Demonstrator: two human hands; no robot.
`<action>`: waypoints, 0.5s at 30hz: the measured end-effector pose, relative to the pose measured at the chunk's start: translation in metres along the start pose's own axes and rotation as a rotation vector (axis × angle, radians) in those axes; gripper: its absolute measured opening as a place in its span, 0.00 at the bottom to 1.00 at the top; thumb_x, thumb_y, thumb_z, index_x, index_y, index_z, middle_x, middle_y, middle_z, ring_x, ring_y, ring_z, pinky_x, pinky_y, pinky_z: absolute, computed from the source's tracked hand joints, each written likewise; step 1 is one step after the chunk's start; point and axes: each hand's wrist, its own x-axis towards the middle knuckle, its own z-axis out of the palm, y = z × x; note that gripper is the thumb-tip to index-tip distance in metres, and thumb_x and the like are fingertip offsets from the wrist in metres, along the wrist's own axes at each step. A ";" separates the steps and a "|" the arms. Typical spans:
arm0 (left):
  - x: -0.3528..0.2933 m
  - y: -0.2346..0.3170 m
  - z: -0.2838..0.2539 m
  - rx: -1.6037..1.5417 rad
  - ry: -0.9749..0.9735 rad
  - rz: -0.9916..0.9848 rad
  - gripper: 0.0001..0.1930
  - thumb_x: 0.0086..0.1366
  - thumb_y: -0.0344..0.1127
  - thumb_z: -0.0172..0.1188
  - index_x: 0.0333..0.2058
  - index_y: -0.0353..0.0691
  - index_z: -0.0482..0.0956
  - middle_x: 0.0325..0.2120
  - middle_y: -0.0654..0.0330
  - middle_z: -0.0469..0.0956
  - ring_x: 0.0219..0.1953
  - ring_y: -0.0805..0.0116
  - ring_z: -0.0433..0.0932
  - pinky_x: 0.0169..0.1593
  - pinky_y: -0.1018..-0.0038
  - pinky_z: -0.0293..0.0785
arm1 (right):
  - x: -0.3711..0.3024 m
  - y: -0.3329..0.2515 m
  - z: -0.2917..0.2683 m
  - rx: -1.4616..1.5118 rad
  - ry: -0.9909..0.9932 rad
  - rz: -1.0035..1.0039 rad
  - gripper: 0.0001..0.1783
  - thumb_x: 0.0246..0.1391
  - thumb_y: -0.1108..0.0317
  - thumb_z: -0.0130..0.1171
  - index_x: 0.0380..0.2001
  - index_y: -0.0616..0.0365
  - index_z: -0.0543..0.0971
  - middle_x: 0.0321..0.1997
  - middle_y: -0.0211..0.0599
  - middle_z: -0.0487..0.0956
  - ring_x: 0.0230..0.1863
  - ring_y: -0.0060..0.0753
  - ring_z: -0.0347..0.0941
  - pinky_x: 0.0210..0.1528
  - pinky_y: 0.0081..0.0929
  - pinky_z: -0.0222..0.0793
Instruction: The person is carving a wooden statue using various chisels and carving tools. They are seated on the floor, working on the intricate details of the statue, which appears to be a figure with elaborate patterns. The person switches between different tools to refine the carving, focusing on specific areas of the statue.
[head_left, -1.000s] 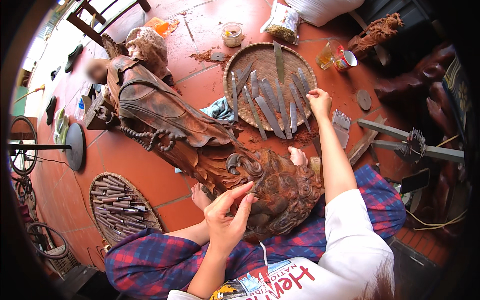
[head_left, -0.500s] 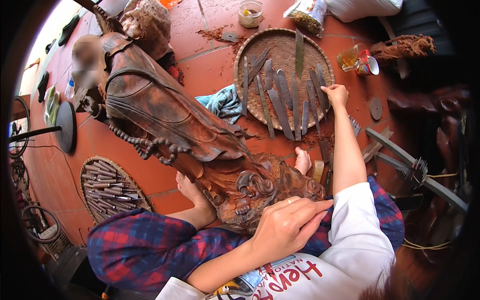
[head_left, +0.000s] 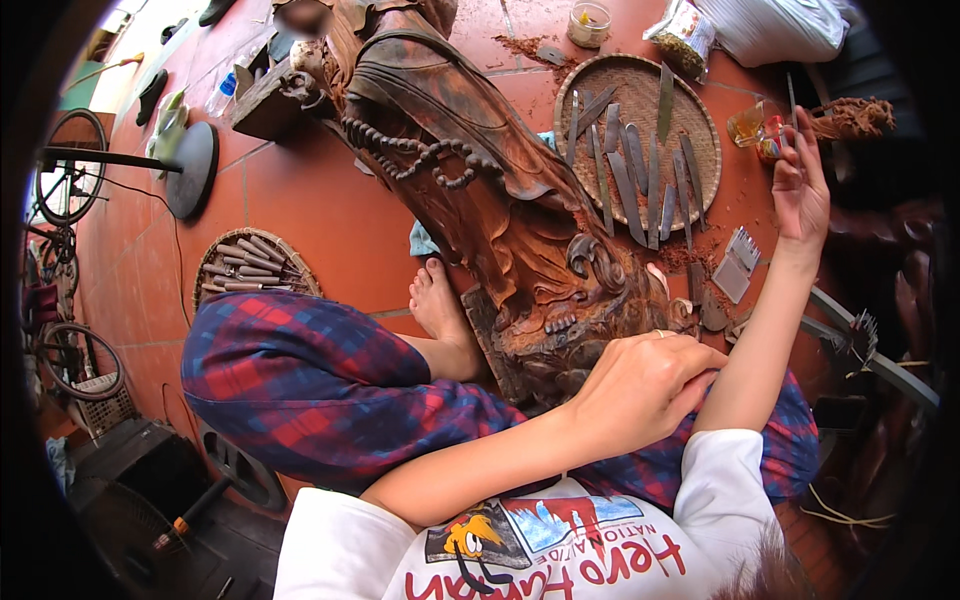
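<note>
The carved wooden statue (head_left: 480, 170) lies tilted across the red tiled floor (head_left: 320, 220), its base resting near the person's lap and its upper part reaching toward the top of the view. The left hand (head_left: 645, 385) rests on the carved base of the statue, fingers curled together and pressed against the wood; a ring shows on one finger. The right hand (head_left: 800, 185) is raised to the right of the statue, well apart from it, with the fingers pinching a thin chisel (head_left: 792, 105) that points upward. Just left of that hand sits a round woven tray (head_left: 705, 110) holding a row of flat carving blades (head_left: 630, 180), laid roughly side by side. A second, smaller woven tray (head_left: 215, 262) with more tools lies on the floor to the left of the person's knee. A bare foot (head_left: 437, 300) rests on the tiles, touching the side of the statue. The legs are covered by red and blue checked trousers (head_left: 300, 380), and the torso by a white printed shirt (head_left: 520, 550). A small glass with amber liquid (head_left: 748, 125) stands near the tray's right rim. A light blue cloth (head_left: 422, 240) shows partly under the statue. Wood dust lies scattered on the tiles around the tray.
</note>
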 end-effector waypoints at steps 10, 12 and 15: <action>-0.039 0.019 -0.091 -0.130 0.143 -0.364 0.05 0.65 0.29 0.62 0.37 0.34 0.82 0.28 0.59 0.81 0.29 0.65 0.80 0.34 0.72 0.75 | -0.143 0.024 0.100 -0.096 0.077 -0.049 0.17 0.71 0.59 0.52 0.43 0.66 0.76 0.19 0.26 0.67 0.21 0.17 0.58 0.21 0.14 0.51; -0.048 0.043 -0.121 -0.769 0.218 -0.272 0.06 0.67 0.34 0.61 0.35 0.39 0.81 0.28 0.64 0.79 0.27 0.70 0.75 0.31 0.76 0.70 | -0.126 0.026 0.074 -0.428 0.403 0.014 0.15 0.69 0.60 0.55 0.37 0.64 0.80 0.20 0.19 0.68 0.20 0.11 0.58 0.22 0.14 0.49; -0.048 0.113 -0.158 -1.046 0.069 0.193 0.05 0.65 0.32 0.60 0.31 0.47 0.73 0.31 0.63 0.68 0.33 0.70 0.66 0.33 0.73 0.63 | -0.070 0.061 -0.001 -0.654 0.519 0.109 0.16 0.68 0.54 0.56 0.34 0.56 0.78 0.28 0.25 0.78 0.28 0.18 0.75 0.30 0.15 0.68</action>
